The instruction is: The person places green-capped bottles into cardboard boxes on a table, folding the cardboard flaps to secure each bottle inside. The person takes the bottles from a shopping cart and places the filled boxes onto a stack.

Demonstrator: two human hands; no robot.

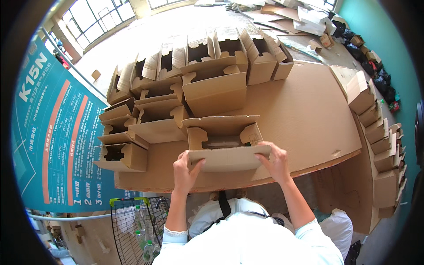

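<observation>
An open brown cardboard box (223, 143) lies on a large sheet of cardboard (304, 115) right in front of me. My left hand (185, 170) grips the left end of its near flap. My right hand (276, 161) holds the right end of the same flap. Inside the box a dark, glassy object shows, partly hidden by the side flaps. The lid flap stands open at the back.
Several open cardboard boxes (185, 84) are packed in rows behind and to the left. More boxes (380, 145) stack along the right. A wire basket (137, 225) with plastic bottles stands at lower left beside a teal banner (57, 132).
</observation>
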